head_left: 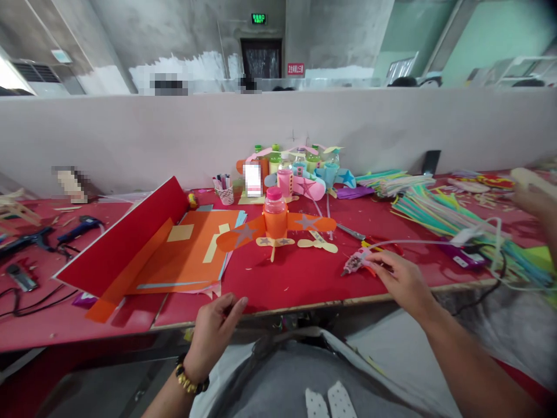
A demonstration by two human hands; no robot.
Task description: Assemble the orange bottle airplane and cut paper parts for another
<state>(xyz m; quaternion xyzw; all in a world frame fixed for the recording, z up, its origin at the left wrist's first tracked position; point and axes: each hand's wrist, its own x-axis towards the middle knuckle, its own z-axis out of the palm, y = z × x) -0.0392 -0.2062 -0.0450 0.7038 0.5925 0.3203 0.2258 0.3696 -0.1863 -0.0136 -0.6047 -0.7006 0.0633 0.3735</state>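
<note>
My right hand has its fingers closed at the rear of a pink hot glue gun, which lies low over the red table with its nozzle to the left. A clear glue stick trails from it to the right. My left hand hovers at the table's front edge, fingers curled in, with nothing visible in it. Between and beyond my hands stands a plastic-bottle airplane with a pink cap, an orange wrap and orange wings bearing grey stars. At its base sits a cream star-marked strip. A cream propeller-shaped piece lies beside it.
Orange sheets and a raised red board are on the left. More bottle airplanes and a pen cup stand behind. Coloured strips, a purple box and a cutter knife lie rightward. Another person's hand shows at far right.
</note>
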